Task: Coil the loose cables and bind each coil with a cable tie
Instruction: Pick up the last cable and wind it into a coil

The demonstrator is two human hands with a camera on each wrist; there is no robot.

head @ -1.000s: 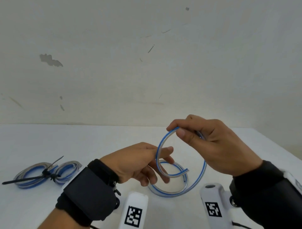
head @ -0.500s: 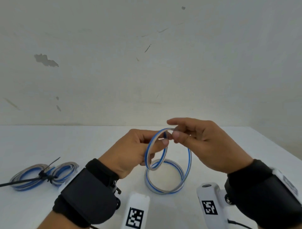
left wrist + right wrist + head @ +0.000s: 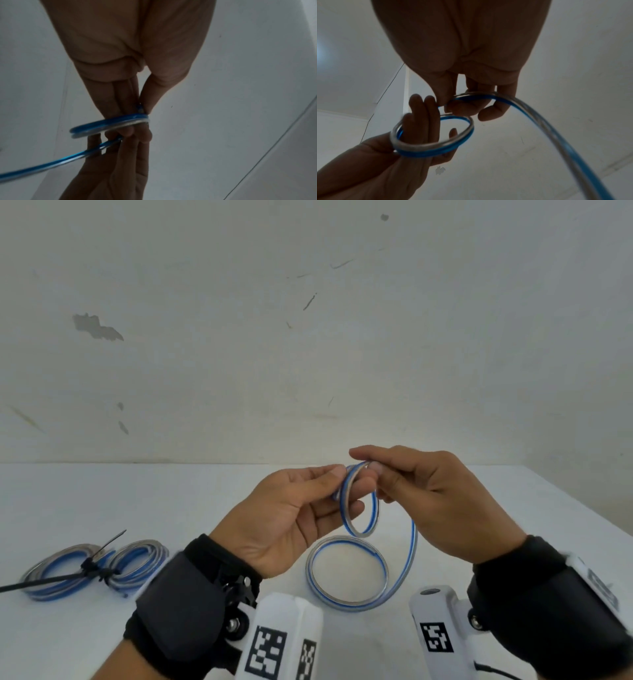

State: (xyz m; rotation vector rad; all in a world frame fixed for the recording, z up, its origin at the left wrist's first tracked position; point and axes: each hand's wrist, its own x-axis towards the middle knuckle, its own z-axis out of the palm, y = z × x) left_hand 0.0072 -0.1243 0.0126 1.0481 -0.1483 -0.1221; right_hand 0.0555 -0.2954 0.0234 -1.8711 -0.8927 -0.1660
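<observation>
A flat blue-and-grey cable (image 3: 347, 575) is partly coiled above the white table (image 3: 85, 501). My left hand (image 3: 301, 508) pinches a small upright loop (image 3: 359, 508) of it between thumb and fingers. My right hand (image 3: 421, 491) pinches the cable at the loop's top, right against the left fingertips. From there the cable runs down to a larger loop lying on the table. The left wrist view shows the loop (image 3: 109, 125) edge-on at my fingertips. In the right wrist view the loop (image 3: 433, 136) rings my left fingers and the cable (image 3: 556, 135) trails off to the right.
A finished blue-and-grey coil (image 3: 92, 571) bound with a black cable tie (image 3: 97, 565) lies at the left of the table. A scuffed white wall (image 3: 308, 337) rises behind. The table's right edge (image 3: 582, 508) runs close to my right arm.
Both hands rose and came together. A second turn was brought up against the first, so the small loop is held upright by both hands, while the lower loop stays on the table.
</observation>
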